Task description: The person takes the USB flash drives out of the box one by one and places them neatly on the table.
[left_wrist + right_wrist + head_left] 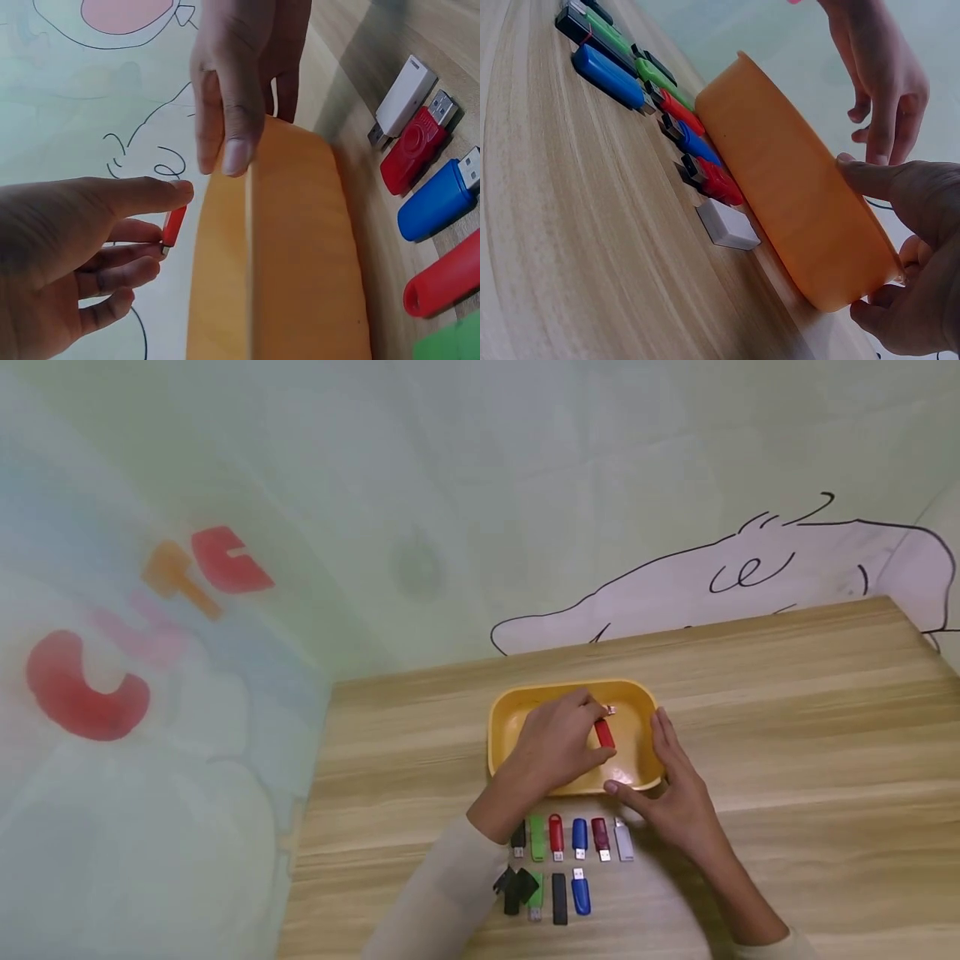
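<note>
My left hand (557,739) is above the yellow plastic bin (637,739), pinching a red USB flash drive (604,734) between thumb and fingers. In the left wrist view the red drive (174,225) is held near the rim, its metal end pointing down at the fingertips. My right hand (681,802) grips the bin's right end. Its thumb (866,174) lies on the near rim, with the other fingers around the end wall. In the right wrist view the bin's outer wall (787,187) hides its inside.
In front of the bin two rows of USB drives lie on the wooden table (810,743): red (556,835), blue (580,835), dark red (601,837), white (624,842), green (537,837) and black ones (559,897). My left sleeve (442,893) passes beside them. A printed wall covering stands behind the table.
</note>
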`<state>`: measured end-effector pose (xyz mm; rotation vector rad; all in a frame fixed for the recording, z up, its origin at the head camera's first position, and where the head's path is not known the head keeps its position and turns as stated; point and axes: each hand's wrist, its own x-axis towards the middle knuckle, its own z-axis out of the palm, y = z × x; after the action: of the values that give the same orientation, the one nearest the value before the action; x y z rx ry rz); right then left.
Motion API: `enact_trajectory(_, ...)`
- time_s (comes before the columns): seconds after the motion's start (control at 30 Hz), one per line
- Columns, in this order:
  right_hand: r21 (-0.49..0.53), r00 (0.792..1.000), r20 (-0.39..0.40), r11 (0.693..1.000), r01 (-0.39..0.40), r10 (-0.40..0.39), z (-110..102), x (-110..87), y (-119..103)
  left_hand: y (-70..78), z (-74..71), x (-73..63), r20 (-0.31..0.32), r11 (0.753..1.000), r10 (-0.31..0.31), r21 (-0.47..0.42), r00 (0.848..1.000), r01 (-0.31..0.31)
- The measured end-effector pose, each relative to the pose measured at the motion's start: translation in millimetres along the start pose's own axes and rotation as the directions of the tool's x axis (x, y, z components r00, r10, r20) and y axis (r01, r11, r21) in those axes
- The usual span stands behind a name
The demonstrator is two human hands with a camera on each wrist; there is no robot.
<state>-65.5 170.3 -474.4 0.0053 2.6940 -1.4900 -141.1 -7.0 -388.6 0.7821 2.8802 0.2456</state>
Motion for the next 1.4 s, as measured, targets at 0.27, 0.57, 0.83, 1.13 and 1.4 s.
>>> enact_trajectory(0.27, 0.017, 1.000, 0.004, 1.000, -0.011, 0.011, 0, -2.3, 0, -0.3, -6.9, -16.0, 0.029, 0.999, 0.019, -0.043, 0.999, -0.017)
enact_trajectory(0.57, 0.013, 1.000, 0.007, 1.000, -0.020, 0.020, 0, -4.4, -1, -1.2, -7.1, -30.7, 0.009, 0.998, 0.029, -0.062, 1.000, -0.029)
enact_trajectory(0.83, 0.019, 1.000, -0.007, 1.000, 0.007, -0.007, 1, -5.5, 2, -3.9, -8.8, -44.7, 0.029, 0.996, 0.028, -0.087, 0.999, -0.025)
enact_trajectory(1.13, 0.021, 1.000, -0.008, 1.000, 0.002, -0.002, 2, -5.6, 3, -9.7, -5.5, -61.8, -0.014, 0.987, 0.107, -0.115, 0.994, -0.108)
enact_trajectory(1.4, 0.023, 1.000, -0.007, 1.000, 0.007, -0.007, 2, -3.2, 6, -9.3, -1.7, -70.6, -0.008, 0.982, 0.124, -0.142, 0.992, -0.124)
